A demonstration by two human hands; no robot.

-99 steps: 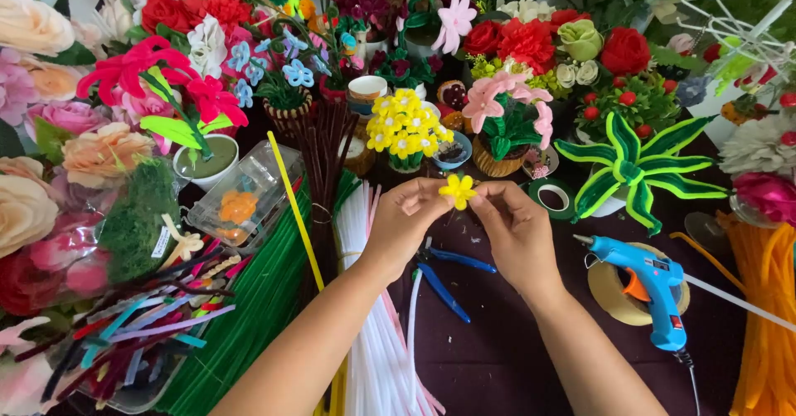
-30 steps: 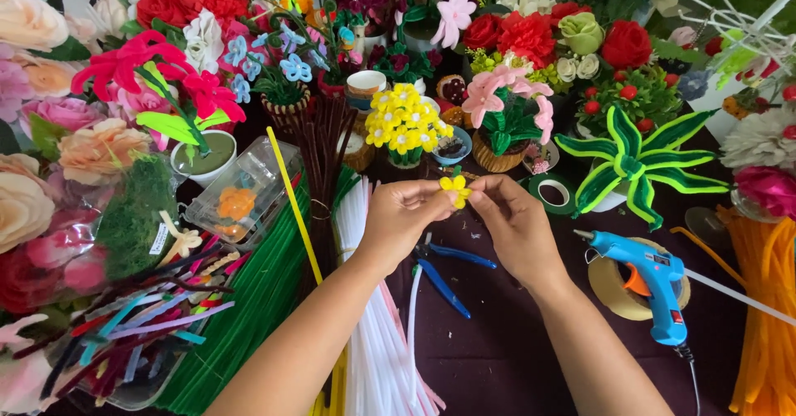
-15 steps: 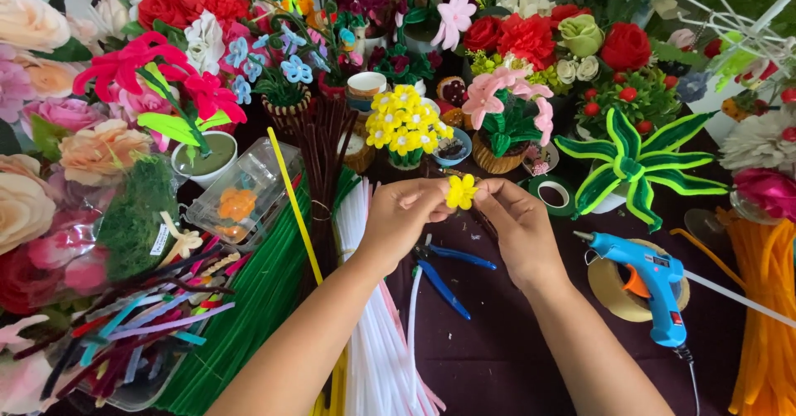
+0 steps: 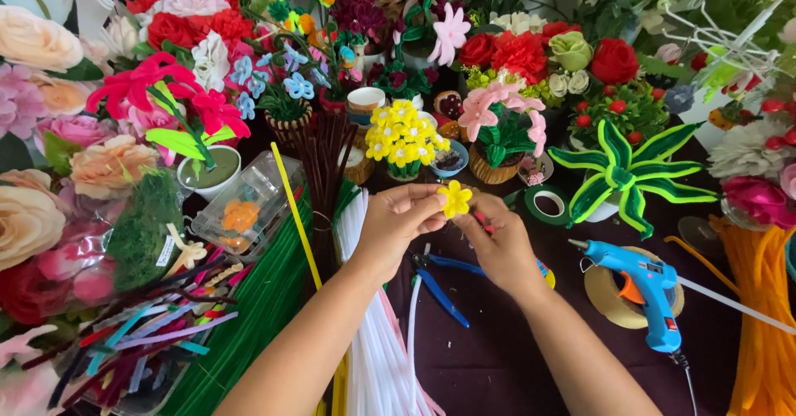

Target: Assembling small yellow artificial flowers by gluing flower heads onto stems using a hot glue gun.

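A small yellow pipe-cleaner flower [image 4: 455, 198] is pinched between the fingertips of both my hands above the dark table. My left hand [image 4: 396, 225] grips it from the left, and my right hand [image 4: 500, 243] holds it from the right and below. Just beyond the flower stands a small pot of similar yellow flowers [image 4: 403, 134]. Blue-handled pliers [image 4: 439, 282] lie on the table under my hands.
A blue glue gun [image 4: 643, 291] rests on a roll of tape at the right. Bundles of white [image 4: 380, 333], green [image 4: 249, 316], brown [image 4: 325, 175] and orange [image 4: 764, 333] pipe cleaners lie around. Potted craft flowers and a green tape roll [image 4: 547, 204] crowd the back.
The yellow flower has stayed between both hands, turned and shifted slightly as the fingers work its petals. Nothing else on the table has moved.
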